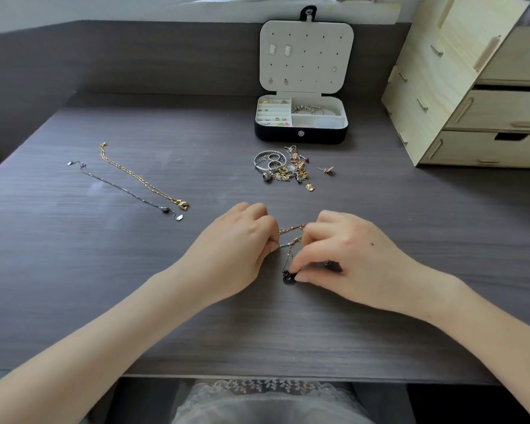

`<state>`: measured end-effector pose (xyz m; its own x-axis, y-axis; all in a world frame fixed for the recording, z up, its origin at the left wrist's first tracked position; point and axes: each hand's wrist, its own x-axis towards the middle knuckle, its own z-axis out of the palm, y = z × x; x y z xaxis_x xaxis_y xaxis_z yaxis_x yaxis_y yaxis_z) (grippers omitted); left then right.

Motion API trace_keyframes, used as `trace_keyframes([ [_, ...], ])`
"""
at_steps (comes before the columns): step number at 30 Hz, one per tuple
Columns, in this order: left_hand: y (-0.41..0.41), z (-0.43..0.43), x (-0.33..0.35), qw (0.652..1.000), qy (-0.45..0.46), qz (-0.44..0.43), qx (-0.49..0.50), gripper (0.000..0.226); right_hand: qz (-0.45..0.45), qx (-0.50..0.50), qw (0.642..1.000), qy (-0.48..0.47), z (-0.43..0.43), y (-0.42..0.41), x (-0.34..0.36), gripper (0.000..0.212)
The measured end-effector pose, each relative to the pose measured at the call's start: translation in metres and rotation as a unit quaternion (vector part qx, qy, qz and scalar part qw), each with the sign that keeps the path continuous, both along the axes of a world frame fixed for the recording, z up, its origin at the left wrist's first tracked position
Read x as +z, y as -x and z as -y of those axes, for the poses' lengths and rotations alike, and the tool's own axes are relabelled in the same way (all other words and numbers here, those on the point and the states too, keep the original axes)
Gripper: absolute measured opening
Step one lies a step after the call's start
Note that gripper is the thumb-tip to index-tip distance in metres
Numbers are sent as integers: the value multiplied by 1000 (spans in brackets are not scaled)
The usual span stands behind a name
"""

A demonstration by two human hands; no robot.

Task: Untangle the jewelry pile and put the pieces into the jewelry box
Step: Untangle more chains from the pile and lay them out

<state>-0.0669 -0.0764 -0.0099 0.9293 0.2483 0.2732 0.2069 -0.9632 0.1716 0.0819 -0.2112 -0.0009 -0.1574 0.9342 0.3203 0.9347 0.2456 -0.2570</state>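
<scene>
A thin tangled chain (292,237) with a black swan pendant (288,276) stretches between my hands at the desk's middle. My left hand (236,252) pinches the chain's left end. My right hand (346,255) pinches the chain near the top, and its thumb touches the pendant. The jewelry pile (283,166) of silver rings, bangles and gold pieces lies behind my hands. The open jewelry box (300,134), black outside and white inside, stands behind the pile with earrings on its lid and bracelets in a compartment.
A gold chain (135,175) and a dark silver chain (126,189) lie straightened out at the left. A loose stud earring (327,170) and a small gold charm (309,187) lie near the pile. A wooden drawer organizer (471,87) stands at the back right.
</scene>
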Motion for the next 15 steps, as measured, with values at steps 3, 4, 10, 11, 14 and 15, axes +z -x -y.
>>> trace_keyframes([
  [3, -2, 2, -3, 1000, -31, 6, -2, 11, 27, -3, 999, -26, 5, 2, -3, 24],
  [4, -1, 2, -2, 999, -35, 5, -1, 10, 35, -5, 999, -29, 7, 2, -4, 25],
  [10, 7, 3, 1, 998, 50, 48, 10, 29, 59, -31, 997, -44, 7, 7, -9, 27],
  [11, 8, 4, 2, 996, 68, 55, 8, 30, 51, -36, 997, -47, 6, 8, -8, 26],
  [14, 11, 7, 5, 992, 106, 62, 5, 29, -22, -78, 995, -60, 2, 9, 0, 24],
  [15, 12, 7, 3, 992, 110, 64, 0, 28, -44, -98, 992, -66, 0, 9, 4, 25],
])
